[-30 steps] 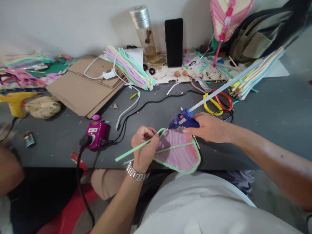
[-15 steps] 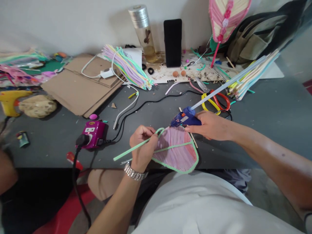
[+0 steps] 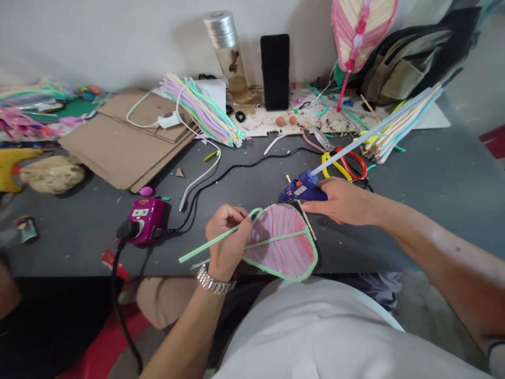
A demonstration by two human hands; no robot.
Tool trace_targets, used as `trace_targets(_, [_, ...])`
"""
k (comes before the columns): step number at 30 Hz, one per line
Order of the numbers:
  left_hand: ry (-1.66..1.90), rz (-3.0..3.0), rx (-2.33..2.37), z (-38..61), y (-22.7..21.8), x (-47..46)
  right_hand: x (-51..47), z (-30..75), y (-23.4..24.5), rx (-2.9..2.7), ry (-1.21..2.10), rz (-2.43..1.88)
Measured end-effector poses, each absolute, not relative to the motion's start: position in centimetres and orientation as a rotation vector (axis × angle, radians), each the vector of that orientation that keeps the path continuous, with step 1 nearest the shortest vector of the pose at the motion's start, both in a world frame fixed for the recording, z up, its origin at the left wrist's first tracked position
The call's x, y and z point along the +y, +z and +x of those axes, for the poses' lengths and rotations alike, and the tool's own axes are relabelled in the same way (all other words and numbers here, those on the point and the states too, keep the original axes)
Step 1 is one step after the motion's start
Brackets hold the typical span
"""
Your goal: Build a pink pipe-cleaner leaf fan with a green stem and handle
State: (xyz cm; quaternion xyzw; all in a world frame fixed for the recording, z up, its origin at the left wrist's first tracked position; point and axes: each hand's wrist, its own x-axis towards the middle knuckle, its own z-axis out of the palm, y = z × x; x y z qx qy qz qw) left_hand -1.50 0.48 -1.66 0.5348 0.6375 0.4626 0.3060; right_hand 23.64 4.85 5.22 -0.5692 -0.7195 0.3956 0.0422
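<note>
My left hand (image 3: 229,237) is closed, pinching a leaf-shaped pink and purple panel (image 3: 282,252) at its left end, together with a light green pipe cleaner (image 3: 209,245). Green edging runs along the panel's lower and right sides, and a green strip crosses its middle. The green pipe cleaner bends into a loop at my fingertips, its free end pointing left. My right hand (image 3: 343,202) grips a blue hot glue gun (image 3: 302,188), with a long clear glue stick (image 3: 351,145) rising from its back. Its nozzle is just above the panel's upper edge. A thin wooden stick (image 3: 307,220) lies between them.
A purple power adapter (image 3: 145,221) with cables stands left. Behind are cardboard sheets (image 3: 126,142), pastel pipe cleaners (image 3: 203,110), a bottle (image 3: 231,63), a phone (image 3: 275,71) and scissors (image 3: 349,163). A finished-looking pink fan (image 3: 363,31) stands back right. Another person's arm (image 3: 8,289) shows at left.
The glue gun's nozzle has shifted slightly right and away from the panel's upper edge. My left hand keeps its hold. The whole view has shifted a little.
</note>
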Motion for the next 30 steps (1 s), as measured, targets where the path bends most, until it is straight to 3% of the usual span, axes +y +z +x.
trace_targets(30, [1.247,1.384,1.661,-1.5,-1.5,0.4,5.0,23.2,5.8,-2.301,1.160,-1.712])
